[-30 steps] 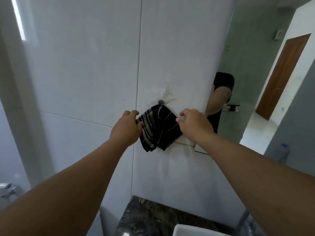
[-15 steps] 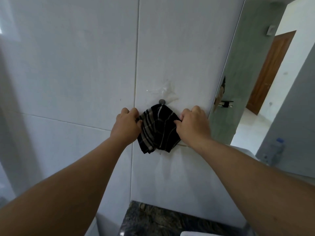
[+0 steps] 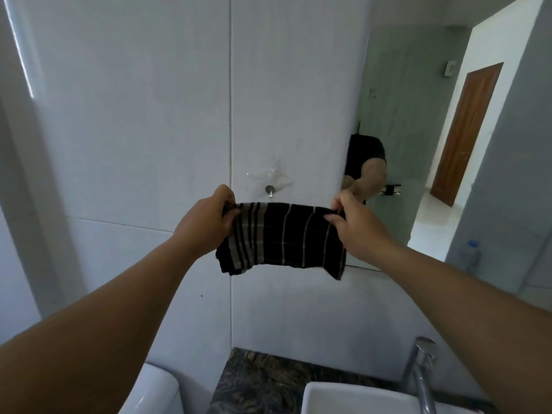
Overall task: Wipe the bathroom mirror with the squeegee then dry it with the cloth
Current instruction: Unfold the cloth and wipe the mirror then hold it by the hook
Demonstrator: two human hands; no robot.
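A black cloth (image 3: pixel 283 237) with pale stripes hangs spread out flat between my two hands, just below a small metal wall hook (image 3: pixel 270 190). My left hand (image 3: pixel 206 222) pinches its upper left corner. My right hand (image 3: pixel 355 225) pinches its upper right corner. The cloth is off the hook and held a little in front of the white tiled wall (image 3: pixel 149 130). The mirror (image 3: pixel 433 150) fills the wall to the right, and its left edge runs just behind my right hand. No squeegee is in view.
Below are a dark stone counter (image 3: pixel 263 383), a white basin (image 3: pixel 352 398) and a chrome tap (image 3: pixel 418 372). A white toilet tank (image 3: pixel 152 392) sits at the lower left. The mirror reflects a wooden door (image 3: pixel 466 132) and a plastic bottle (image 3: pixel 470 255).
The cloth was bunched on the hook with both hands gripping it. It has come off the hook and my hands have pulled apart, stretching it out flat.
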